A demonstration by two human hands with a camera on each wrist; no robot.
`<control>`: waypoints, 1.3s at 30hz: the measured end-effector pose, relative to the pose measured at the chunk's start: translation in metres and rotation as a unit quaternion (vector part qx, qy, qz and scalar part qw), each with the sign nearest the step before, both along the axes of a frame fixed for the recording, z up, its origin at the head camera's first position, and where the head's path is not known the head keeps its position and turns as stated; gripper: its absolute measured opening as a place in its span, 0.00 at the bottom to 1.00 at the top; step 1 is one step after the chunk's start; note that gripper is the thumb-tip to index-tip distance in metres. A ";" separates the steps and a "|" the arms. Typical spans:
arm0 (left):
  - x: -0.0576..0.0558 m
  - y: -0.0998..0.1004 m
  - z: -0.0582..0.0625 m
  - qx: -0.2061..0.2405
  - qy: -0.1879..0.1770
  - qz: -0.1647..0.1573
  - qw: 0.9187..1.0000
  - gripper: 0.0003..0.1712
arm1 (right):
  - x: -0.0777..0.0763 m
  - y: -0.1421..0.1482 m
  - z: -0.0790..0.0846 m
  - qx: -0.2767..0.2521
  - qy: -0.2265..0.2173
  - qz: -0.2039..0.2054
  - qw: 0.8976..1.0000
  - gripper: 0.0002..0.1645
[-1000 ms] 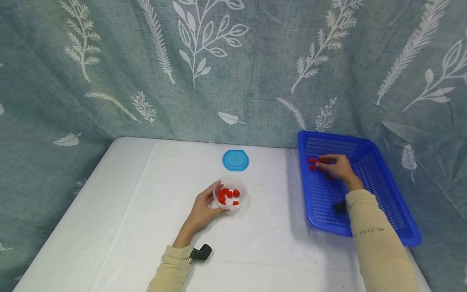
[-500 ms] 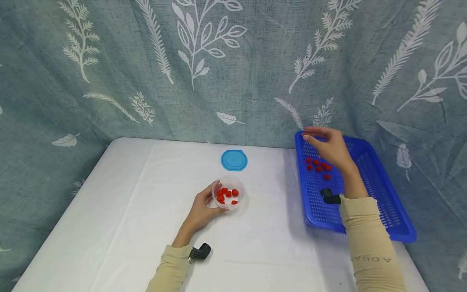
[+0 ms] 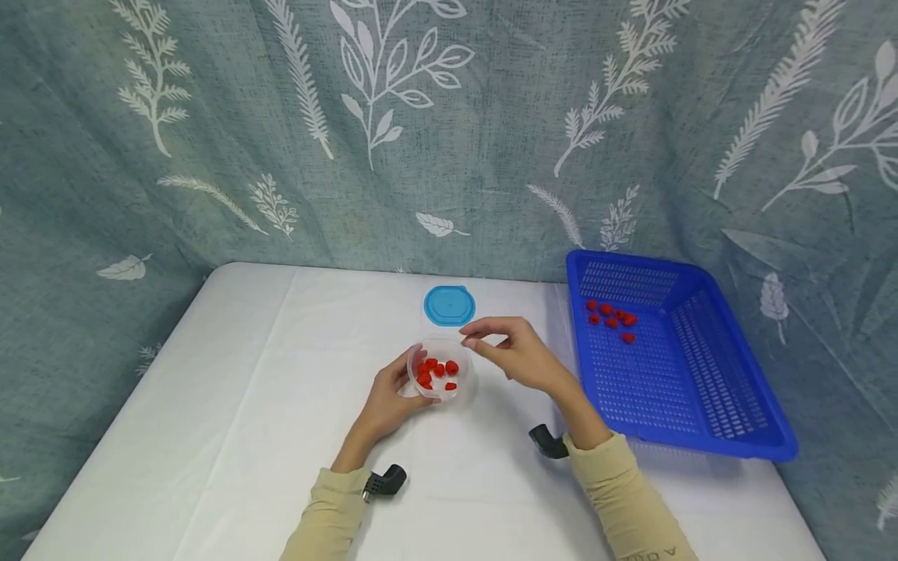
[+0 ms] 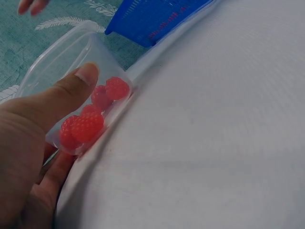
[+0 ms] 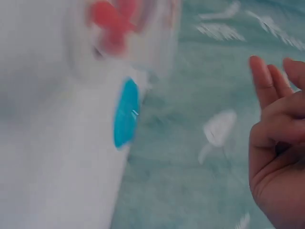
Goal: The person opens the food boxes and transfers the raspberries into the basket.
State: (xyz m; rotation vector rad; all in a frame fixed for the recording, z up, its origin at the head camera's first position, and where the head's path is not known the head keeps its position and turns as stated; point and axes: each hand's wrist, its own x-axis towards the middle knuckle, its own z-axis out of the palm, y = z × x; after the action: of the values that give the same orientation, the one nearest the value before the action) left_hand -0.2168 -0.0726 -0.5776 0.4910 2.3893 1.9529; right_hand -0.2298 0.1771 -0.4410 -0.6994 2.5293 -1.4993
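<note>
My left hand (image 3: 389, 397) grips a clear plastic tub (image 4: 107, 52) from the side, thumb across its wall and fingers beneath. Several raspberries (image 4: 88, 126) lie inside it. My right hand (image 3: 522, 358) hangs at the tub's right rim, thumb and fingertips brought together in a pinch on a raspberry that the fingers mostly hide. In the right wrist view, that hand (image 5: 281, 138) stands at the right edge, and its fingertips are partly cut off. Fingertips of the right hand (image 4: 33, 5) also show at the top left of the left wrist view.
A blue lid (image 3: 450, 305) lies flat on the white-covered table (image 3: 281, 436), behind the tub. On the right stands a blue perforated basket (image 3: 687, 436) with several raspberries (image 3: 611, 322) at its far left. A green leaf-patterned cloth (image 3: 309, 195) hangs behind the table.
My right hand has risen out of the blue basket and moved left to the tub's rim. The left hand and the tub have stayed in place.
</note>
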 end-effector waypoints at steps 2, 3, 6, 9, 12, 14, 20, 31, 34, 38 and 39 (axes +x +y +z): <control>-0.001 -0.001 0.000 -0.001 0.000 -0.001 1.000 0.53 | 0.000 -0.014 -0.013 0.021 -0.008 0.009 1.000 0.13; -0.001 -0.001 0.000 -0.001 -0.002 -0.001 1.000 0.53 | 0.000 -0.019 -0.020 0.029 -0.007 0.012 0.999 0.14; -0.002 -0.002 -0.001 0.003 -0.006 -0.005 1.000 0.53 | 0.000 -0.031 -0.039 0.047 -0.010 0.011 0.999 0.14; -0.001 -0.003 -0.002 0.006 -0.005 -0.005 1.000 0.53 | -0.001 -0.038 -0.057 0.067 -0.012 -0.003 0.998 0.13; -0.001 -0.002 -0.001 0.002 -0.007 -0.004 1.000 0.52 | 0.000 -0.042 -0.069 0.085 -0.018 -0.013 0.996 0.13; -0.001 -0.002 -0.001 0.002 -0.002 -0.004 1.000 0.52 | 0.000 -0.045 -0.072 0.095 -0.015 -0.015 0.995 0.15; -0.001 -0.002 0.000 -0.003 0.012 -0.004 1.000 0.51 | 0.003 -0.056 -0.068 0.164 0.002 -0.037 0.986 0.20; -0.001 -0.002 0.001 0.026 0.020 -0.010 0.999 0.52 | 0.004 -0.063 -0.056 0.236 -0.016 -0.020 0.972 0.17; -0.001 -0.002 0.003 0.028 0.021 -0.008 0.999 0.52 | 0.002 -0.064 -0.053 0.241 -0.017 -0.003 0.970 0.14; 0.001 -0.003 0.005 0.015 0.021 -0.007 1.000 0.52 | -0.002 -0.064 -0.050 0.255 -0.033 0.012 0.966 0.13; 0.001 -0.003 0.005 0.012 0.019 -0.007 1.000 0.52 | -0.003 -0.064 -0.050 0.257 -0.037 0.015 0.966 0.12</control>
State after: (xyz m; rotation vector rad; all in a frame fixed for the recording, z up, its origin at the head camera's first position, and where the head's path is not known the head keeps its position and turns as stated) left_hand -0.2160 -0.0758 -0.5726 0.5509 2.3804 1.9865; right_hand -0.2326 0.1127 -0.4907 -0.5790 2.6580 -0.7760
